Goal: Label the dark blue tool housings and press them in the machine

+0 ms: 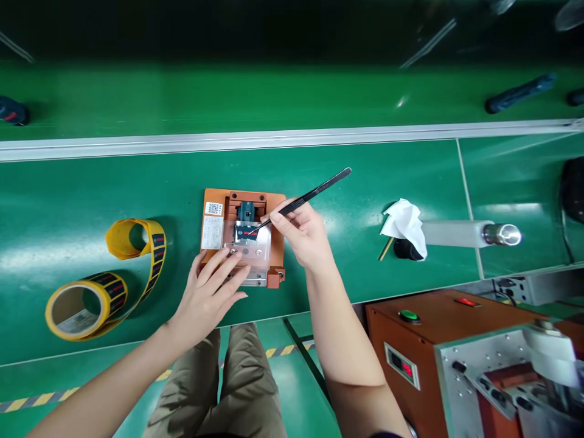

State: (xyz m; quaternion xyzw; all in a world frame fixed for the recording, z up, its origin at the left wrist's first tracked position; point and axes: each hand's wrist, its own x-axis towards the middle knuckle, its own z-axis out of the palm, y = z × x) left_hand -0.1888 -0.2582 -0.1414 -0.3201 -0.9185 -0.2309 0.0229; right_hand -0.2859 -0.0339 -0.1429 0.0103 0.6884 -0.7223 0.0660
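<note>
An orange fixture point(278, 243) lies on the green table, holding a dark blue part point(247, 210). Over it sits a clear plastic plate point(246, 258), and a dark label with red lettering point(245, 232) shows at the plate's upper edge. My right hand point(301, 231) is closed on black tweezers point(319, 188), whose tips point down-left onto the label. Fingers spread, my left hand point(212, 295) rests on the lower left of the fixture and the clear plate.
Left, a yellow roll of labels point(79, 310) has a strip curling upward. Right, a white cloth point(403, 222) lies by a bottle point(456, 233) and a thin brass-coloured stick point(386, 249). An orange machine point(410, 304) stands at lower right. A metal rail point(274, 140) runs behind.
</note>
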